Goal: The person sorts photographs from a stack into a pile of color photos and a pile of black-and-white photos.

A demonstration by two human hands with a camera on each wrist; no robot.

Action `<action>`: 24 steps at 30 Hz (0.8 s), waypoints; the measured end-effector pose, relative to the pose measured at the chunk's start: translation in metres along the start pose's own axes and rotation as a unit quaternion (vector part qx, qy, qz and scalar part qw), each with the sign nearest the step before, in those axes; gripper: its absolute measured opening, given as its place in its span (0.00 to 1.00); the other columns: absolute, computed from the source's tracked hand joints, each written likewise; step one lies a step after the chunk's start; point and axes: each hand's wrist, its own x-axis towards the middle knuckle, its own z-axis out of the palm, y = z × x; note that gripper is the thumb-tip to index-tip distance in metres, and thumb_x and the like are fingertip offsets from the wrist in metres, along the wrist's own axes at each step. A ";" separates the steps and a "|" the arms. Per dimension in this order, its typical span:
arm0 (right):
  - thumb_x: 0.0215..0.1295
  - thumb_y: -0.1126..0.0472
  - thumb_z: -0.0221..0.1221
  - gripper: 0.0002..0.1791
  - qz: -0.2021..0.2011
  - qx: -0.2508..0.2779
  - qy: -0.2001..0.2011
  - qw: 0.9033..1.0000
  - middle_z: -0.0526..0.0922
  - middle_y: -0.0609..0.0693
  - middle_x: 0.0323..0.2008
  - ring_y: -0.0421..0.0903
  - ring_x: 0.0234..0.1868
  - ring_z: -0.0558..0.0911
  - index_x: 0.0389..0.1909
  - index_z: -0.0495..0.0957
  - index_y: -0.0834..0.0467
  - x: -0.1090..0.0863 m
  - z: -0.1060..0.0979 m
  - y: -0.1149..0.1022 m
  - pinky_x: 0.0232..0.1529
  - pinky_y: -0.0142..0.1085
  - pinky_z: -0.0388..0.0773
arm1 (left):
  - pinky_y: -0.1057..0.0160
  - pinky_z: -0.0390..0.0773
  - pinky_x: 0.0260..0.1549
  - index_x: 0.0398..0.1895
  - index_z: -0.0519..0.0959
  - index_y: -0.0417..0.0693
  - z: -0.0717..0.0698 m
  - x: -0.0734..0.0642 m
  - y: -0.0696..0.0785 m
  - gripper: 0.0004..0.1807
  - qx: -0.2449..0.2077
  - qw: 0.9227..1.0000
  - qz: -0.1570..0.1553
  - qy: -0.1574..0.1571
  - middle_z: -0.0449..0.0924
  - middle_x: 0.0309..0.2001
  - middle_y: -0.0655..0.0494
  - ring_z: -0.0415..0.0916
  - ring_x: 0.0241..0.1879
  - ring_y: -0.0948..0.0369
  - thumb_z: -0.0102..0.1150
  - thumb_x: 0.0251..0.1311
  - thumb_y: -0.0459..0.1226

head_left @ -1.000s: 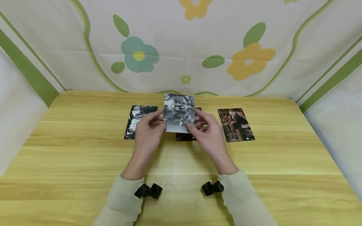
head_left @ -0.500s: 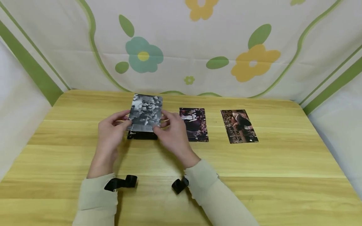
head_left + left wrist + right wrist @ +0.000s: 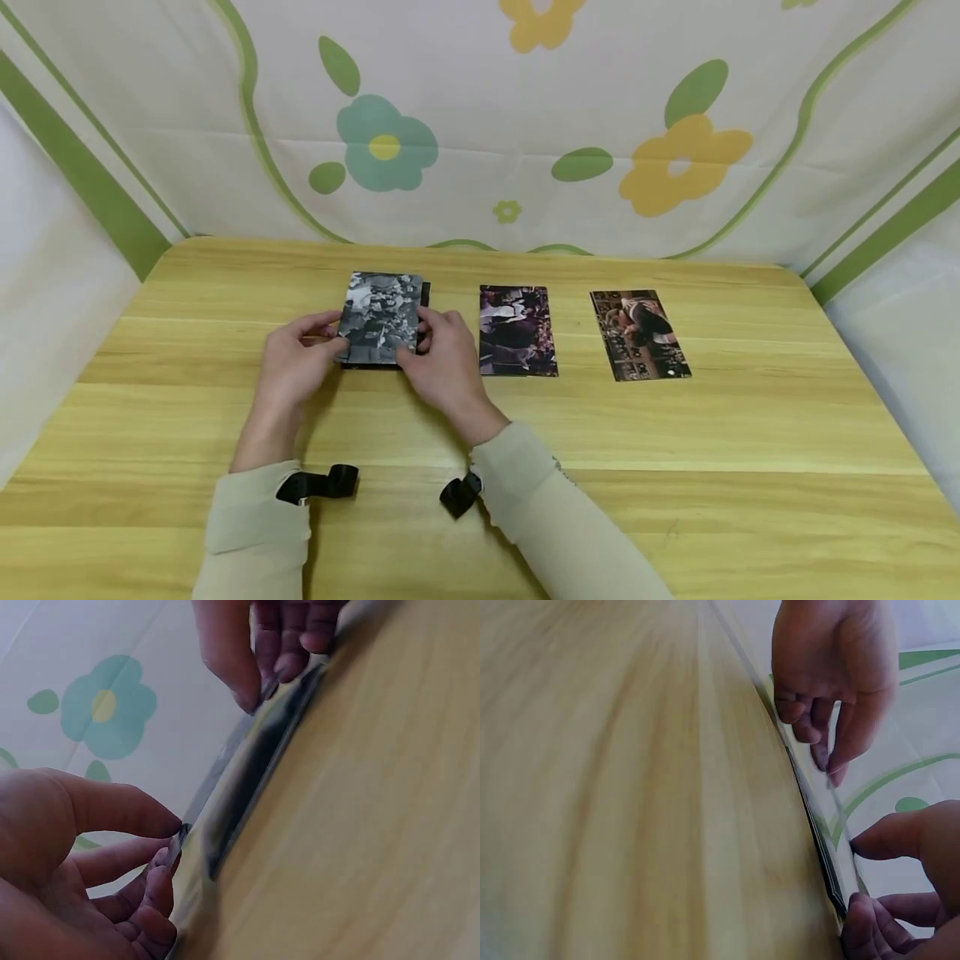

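A black-and-white photo card (image 3: 382,315) is pinched at its two sides between my hands, on the left part of the table. My left hand (image 3: 296,358) grips its left edge between thumb and fingers. On the opposite edge, the thumb and fingers of my right hand (image 3: 447,358) do the same. Directly below lies a dark-edged photo pile (image 3: 426,293), mostly hidden by the held card. The left wrist view shows a small gap between the card and this pile (image 3: 259,769). Edge-on in the right wrist view, the pile (image 3: 814,821) lies flat on the wood.
A colour photo card (image 3: 517,332) lies right of my right hand, with another edge just showing beneath it. Farther right is a second colour photo card (image 3: 641,335), slightly turned. Behind the wooden table (image 3: 720,442) hangs a flowered cloth (image 3: 465,100).
Both hands have carried the black-and-white photo card from over the middle pile to the left, then lowered it over the left pile. The middle photo has come into full view.
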 end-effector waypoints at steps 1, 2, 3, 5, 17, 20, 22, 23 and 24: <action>0.68 0.61 0.70 0.36 0.003 -0.005 -0.001 1.000 0.78 0.51 0.50 0.40 0.39 0.75 0.77 0.72 0.61 0.000 0.000 0.001 0.44 0.33 0.76 | 0.74 0.76 0.38 0.75 0.77 0.44 0.001 0.001 -0.001 0.29 0.011 1.000 0.004 -0.001 0.79 0.58 0.48 0.73 0.49 0.62 0.63 0.71 0.32; 0.68 0.60 0.70 0.36 0.005 -0.008 -0.001 1.000 0.78 0.51 0.49 0.41 0.39 0.75 0.76 0.72 0.62 0.000 0.000 0.001 0.44 0.34 0.75 | 0.74 0.76 0.38 0.74 0.77 0.44 0.003 0.001 -0.002 0.28 0.020 1.000 0.009 0.000 0.80 0.58 0.47 0.73 0.49 0.61 0.64 0.70 0.32; 0.68 0.60 0.71 0.36 0.007 -0.012 -0.001 1.000 0.77 0.50 0.49 0.41 0.39 0.74 0.76 0.73 0.62 0.000 0.000 0.002 0.44 0.34 0.75 | 0.73 0.76 0.39 0.73 0.78 0.43 0.004 0.001 -0.002 0.28 0.028 1.000 0.012 0.001 0.80 0.58 0.46 0.73 0.49 0.60 0.64 0.70 0.32; 0.67 0.60 0.71 0.37 0.014 -0.016 -0.003 1.000 0.77 0.50 0.49 0.41 0.38 0.74 0.76 0.73 0.62 0.000 0.000 0.002 0.44 0.35 0.74 | 0.71 0.74 0.40 0.73 0.78 0.41 0.006 0.002 -0.003 0.28 0.046 0.999 0.019 0.003 0.80 0.57 0.45 0.72 0.48 0.59 0.64 0.69 0.32; 0.66 0.60 0.71 0.39 0.027 -0.042 -0.011 0.999 0.75 0.50 0.52 0.43 0.42 0.73 0.78 0.72 0.60 0.000 0.000 0.007 0.41 0.33 0.73 | 0.63 0.71 0.41 0.72 0.78 0.38 0.014 0.002 -0.003 0.27 0.091 0.995 0.037 0.008 0.76 0.56 0.41 0.68 0.46 0.56 0.63 0.70 0.31; 0.65 0.60 0.72 0.39 0.027 -0.038 -0.011 0.999 0.75 0.49 0.52 0.43 0.42 0.73 0.77 0.72 0.59 0.000 -0.001 0.008 0.41 0.33 0.74 | 0.62 0.71 0.42 0.73 0.77 0.38 0.014 0.003 -0.003 0.27 0.094 0.995 0.037 0.007 0.76 0.57 0.41 0.68 0.46 0.55 0.62 0.70 0.31; 0.66 0.60 0.72 0.39 0.027 -0.034 -0.013 0.999 0.75 0.49 0.52 0.42 0.42 0.73 0.77 0.72 0.59 0.001 -0.001 0.009 0.41 0.33 0.74 | 0.61 0.71 0.42 0.73 0.77 0.38 0.014 0.003 -0.003 0.28 0.094 0.995 0.035 0.006 0.76 0.57 0.41 0.68 0.47 0.55 0.63 0.70 0.32; 0.66 0.60 0.72 0.39 0.028 -0.032 -0.013 0.999 0.75 0.49 0.52 0.42 0.41 0.73 0.77 0.72 0.59 0.001 -0.001 0.009 0.41 0.33 0.73 | 0.61 0.71 0.43 0.73 0.77 0.38 0.014 0.003 -0.003 0.28 0.092 0.995 0.033 0.006 0.76 0.57 0.41 0.69 0.47 0.55 0.63 0.70 0.32; 0.66 0.60 0.71 0.39 0.028 -0.029 -0.013 0.999 0.75 0.49 0.52 0.42 0.41 0.73 0.77 0.72 0.59 0.001 -0.001 0.009 0.41 0.33 0.74 | 0.61 0.71 0.43 0.74 0.76 0.38 0.014 0.003 -0.003 0.28 0.090 0.995 0.030 0.007 0.77 0.57 0.41 0.69 0.48 0.55 0.63 0.71 0.32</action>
